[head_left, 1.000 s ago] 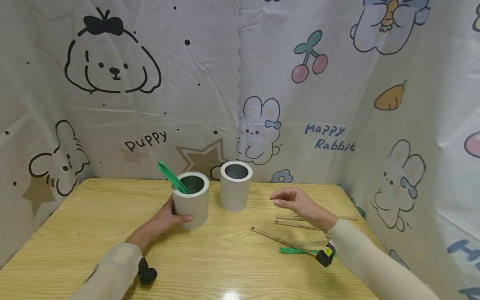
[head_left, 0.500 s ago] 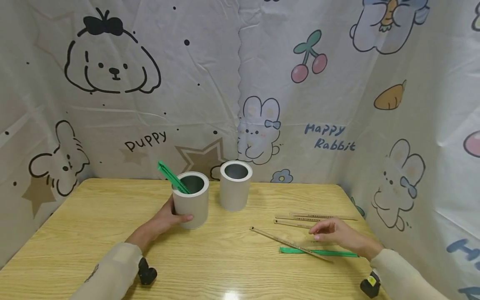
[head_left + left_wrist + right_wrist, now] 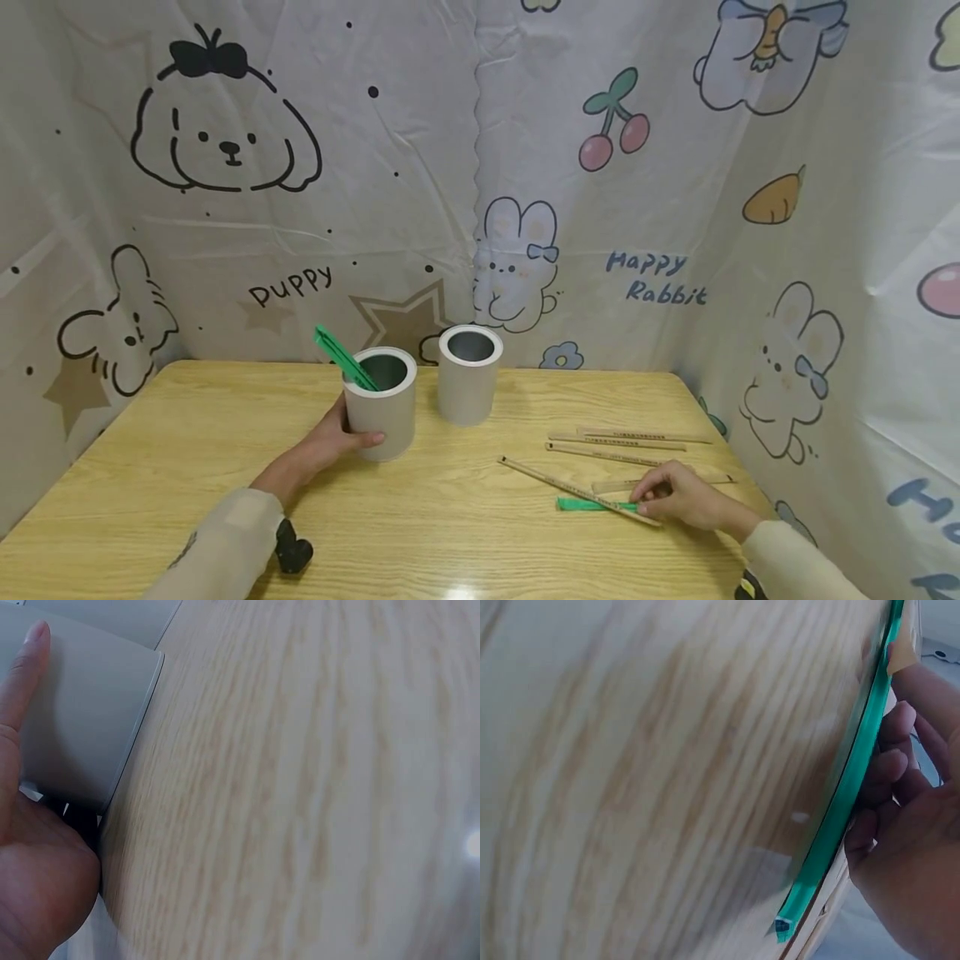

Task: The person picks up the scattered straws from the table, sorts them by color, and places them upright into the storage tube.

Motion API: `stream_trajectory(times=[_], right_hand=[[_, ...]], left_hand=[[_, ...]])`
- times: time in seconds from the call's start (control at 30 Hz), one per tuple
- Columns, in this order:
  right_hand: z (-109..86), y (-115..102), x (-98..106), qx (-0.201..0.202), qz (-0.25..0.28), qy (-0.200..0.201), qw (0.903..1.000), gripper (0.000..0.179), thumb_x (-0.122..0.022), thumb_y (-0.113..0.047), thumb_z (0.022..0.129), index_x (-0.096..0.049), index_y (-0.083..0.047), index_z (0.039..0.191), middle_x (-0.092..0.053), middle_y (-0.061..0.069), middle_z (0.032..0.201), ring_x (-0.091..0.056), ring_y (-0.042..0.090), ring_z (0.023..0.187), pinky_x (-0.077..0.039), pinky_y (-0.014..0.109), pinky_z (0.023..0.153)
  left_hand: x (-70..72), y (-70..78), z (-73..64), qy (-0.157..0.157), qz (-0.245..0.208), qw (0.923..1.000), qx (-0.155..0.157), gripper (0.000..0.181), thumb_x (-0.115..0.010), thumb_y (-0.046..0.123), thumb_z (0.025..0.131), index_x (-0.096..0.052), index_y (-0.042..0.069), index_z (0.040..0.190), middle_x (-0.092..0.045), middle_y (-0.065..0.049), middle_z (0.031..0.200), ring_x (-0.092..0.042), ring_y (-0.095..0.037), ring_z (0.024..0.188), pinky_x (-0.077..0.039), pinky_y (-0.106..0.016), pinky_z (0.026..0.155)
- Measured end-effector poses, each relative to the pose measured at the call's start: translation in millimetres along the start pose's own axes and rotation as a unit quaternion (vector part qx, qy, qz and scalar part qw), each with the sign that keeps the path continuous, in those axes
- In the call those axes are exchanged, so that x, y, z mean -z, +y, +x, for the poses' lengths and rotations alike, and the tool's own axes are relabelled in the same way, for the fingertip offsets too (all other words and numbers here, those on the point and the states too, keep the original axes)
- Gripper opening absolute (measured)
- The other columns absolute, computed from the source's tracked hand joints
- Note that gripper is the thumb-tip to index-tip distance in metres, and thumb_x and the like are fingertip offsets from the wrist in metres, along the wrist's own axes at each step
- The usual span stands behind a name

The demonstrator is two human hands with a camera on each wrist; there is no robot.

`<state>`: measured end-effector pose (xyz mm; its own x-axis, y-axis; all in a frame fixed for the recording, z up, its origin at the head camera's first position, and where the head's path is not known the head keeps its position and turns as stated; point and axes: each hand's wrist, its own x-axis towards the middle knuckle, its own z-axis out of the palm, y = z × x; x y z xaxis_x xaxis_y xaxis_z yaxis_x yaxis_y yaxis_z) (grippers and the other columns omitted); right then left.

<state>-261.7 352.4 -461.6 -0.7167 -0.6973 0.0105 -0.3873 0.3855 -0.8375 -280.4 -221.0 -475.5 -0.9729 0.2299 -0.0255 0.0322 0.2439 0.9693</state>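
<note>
My left hand [image 3: 326, 437] holds a pale grey cylindrical cup [image 3: 382, 425] by its side, the thumb lying across the front, as the left wrist view also shows. Long green packets [image 3: 345, 358] lean out over this cup's left rim. At the right of the table, my right hand [image 3: 678, 496] pinches a slim green packet [image 3: 588, 505] that lies on the wood, its right part hidden by the hand. In the right wrist view, the thumb and curled fingers are right along the green packet's edge [image 3: 847, 787]. A thin brown packet [image 3: 570, 487] crosses over the green one.
A second grey cup [image 3: 468, 392], with nothing showing inside, stands right of the held one. Several thin brown printed packets [image 3: 615, 454] lie behind the right hand. Printed cloth [image 3: 420, 167] hangs at the back and sides of the wooden table [image 3: 420, 533].
My right hand has come down from above the table, moved right and towards me, and taken hold of the green packet. The left hand and its cup have stayed in place.
</note>
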Motion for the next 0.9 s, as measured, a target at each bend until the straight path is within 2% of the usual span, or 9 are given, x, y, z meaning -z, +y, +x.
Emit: stream_trajectory(times=[0.1, 0.3, 0.47, 0.63, 0.8, 0.9], right_hand=[[1.8, 0.4, -1.6, -0.003, -0.002, 0.001, 1.0, 0.012, -0.073, -0.004, 0.089, -0.074, 0.006, 0.094, -0.068, 0.01, 0.079, -0.052, -0.004, 0.07, -0.047, 0.019, 0.057], [3.4, -3.4, 1.9, -0.039, -0.007, 0.018, 0.999, 0.01, -0.072, -0.003, 0.09, -0.074, 0.007, 0.092, -0.067, -0.001, 0.08, -0.051, -0.003, 0.067, -0.047, 0.017, 0.056], [10.2, -21.8, 11.5, -0.075, -0.061, 0.063, 0.9933, 0.006, -0.071, -0.003, 0.091, -0.075, 0.002, 0.09, -0.07, 0.002, 0.083, -0.047, -0.002, 0.063, -0.044, 0.018, 0.054], [19.3, -41.5, 23.5, -0.064, -0.11, 0.104, 0.9864, 0.006, -0.072, -0.005, 0.09, -0.076, -0.001, 0.087, -0.071, 0.002, 0.082, -0.044, -0.001, 0.06, -0.041, 0.02, 0.051], [27.0, -57.5, 32.0, -0.066, -0.07, 0.1, 0.9904, 0.013, -0.07, -0.01, 0.094, -0.074, 0.003, 0.094, -0.067, -0.003, 0.084, -0.059, 0.001, 0.07, -0.055, 0.02, 0.063], [34.3, -71.0, 35.1, -0.071, -0.038, 0.089, 0.9928, 0.021, -0.068, -0.011, 0.096, -0.071, 0.009, 0.101, -0.067, -0.005, 0.088, -0.063, 0.003, 0.078, -0.058, 0.022, 0.071]], left_hand=[[0.0, -0.7, -0.7, 0.001, -0.005, 1.0, -0.003, 0.11, -0.079, 0.024, 0.089, 0.002, 0.015, 0.163, -0.018, -0.022, 0.167, -0.018, -0.044, 0.154, -0.016, -0.063, 0.125], [0.2, -2.2, -0.5, 0.001, -0.006, 1.0, -0.004, 0.11, -0.079, 0.024, 0.088, 0.001, 0.015, 0.163, -0.019, -0.021, 0.166, -0.02, -0.044, 0.154, -0.017, -0.063, 0.125], [0.6, -3.4, -0.1, 0.003, -0.005, 0.9999, -0.01, 0.109, -0.08, 0.025, 0.088, -0.002, 0.014, 0.163, -0.024, -0.022, 0.165, -0.023, -0.044, 0.153, -0.02, -0.063, 0.124], [1.6, -5.7, 0.2, -0.001, -0.014, 0.9993, -0.034, 0.109, -0.081, 0.024, 0.087, -0.003, 0.013, 0.163, -0.027, -0.023, 0.163, -0.028, -0.045, 0.15, -0.024, -0.061, 0.123], [2.1, -7.0, 0.8, -0.007, -0.022, 0.9987, -0.046, 0.111, -0.081, 0.024, 0.087, -0.002, 0.014, 0.163, -0.028, -0.023, 0.163, -0.029, -0.046, 0.15, -0.025, -0.06, 0.122], [1.5, -5.8, 0.3, -0.004, -0.022, 0.9989, -0.042, 0.112, -0.082, 0.024, 0.086, -0.001, 0.013, 0.163, -0.027, -0.023, 0.163, -0.027, -0.046, 0.15, -0.024, -0.061, 0.122]])
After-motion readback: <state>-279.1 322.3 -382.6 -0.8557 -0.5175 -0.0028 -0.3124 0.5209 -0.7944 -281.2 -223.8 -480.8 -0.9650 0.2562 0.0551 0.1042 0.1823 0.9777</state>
